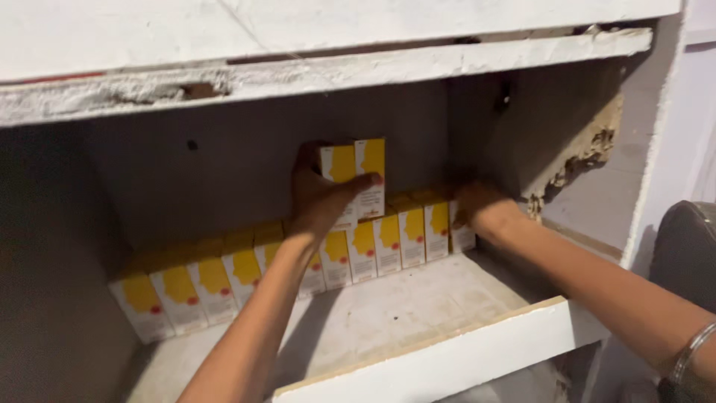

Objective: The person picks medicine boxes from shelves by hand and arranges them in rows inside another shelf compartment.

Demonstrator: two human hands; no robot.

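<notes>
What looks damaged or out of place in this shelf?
The right wall of the shelf is crumbled, with a ragged brown edge. The beam above is chipped too. Two boxes held by the left hand sit above the row.

Boxes (350, 246): smooth cardboard w/ slight sheen. Shelf (447, 358): rough matt white paint, chipped. Side wall (582, 160): crumbling plaster edge. Bangle (692, 351): shiny metal.

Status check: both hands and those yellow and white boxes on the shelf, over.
Left hand grips two yellow-and-white cardboard boxes above the row of matching boxes. Right hand on the row's right end. Nothing blocking.
</notes>
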